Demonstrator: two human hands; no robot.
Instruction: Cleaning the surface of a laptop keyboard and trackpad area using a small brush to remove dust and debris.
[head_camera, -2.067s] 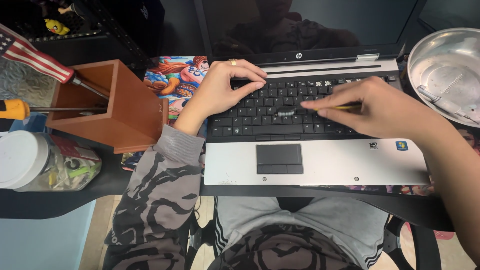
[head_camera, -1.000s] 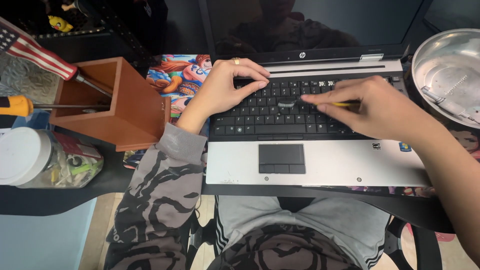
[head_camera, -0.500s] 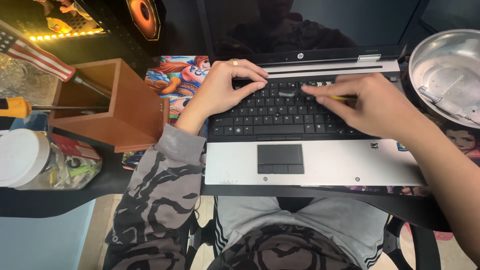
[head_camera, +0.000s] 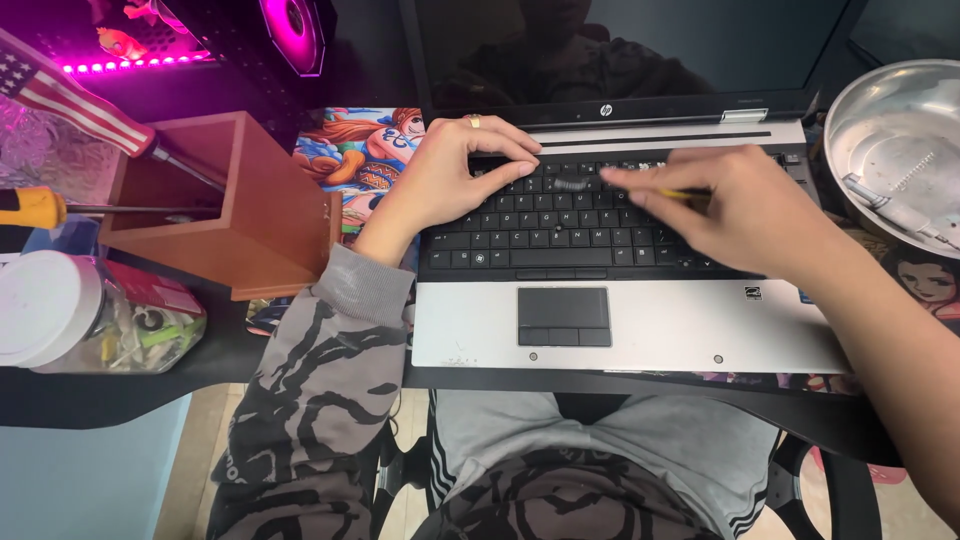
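Observation:
A silver and black laptop lies open on the dark desk, its screen dark. My left hand, with a ring on one finger, rests flat on the upper left of the keyboard. My right hand is closed on a thin yellow-handled tool whose brush-like tip touches the upper key rows near the middle.
A wooden box stands left of the laptop, with a yellow-handled screwdriver and a flag-patterned tool by it. A lidded clear jar lies at the left. A metal bowl sits at the right. Pink lights glow behind.
My right hand has moved the tool's tip up and left across the keyboard, from the middle rows to the top rows. The lights behind have turned from dark to orange to pink.

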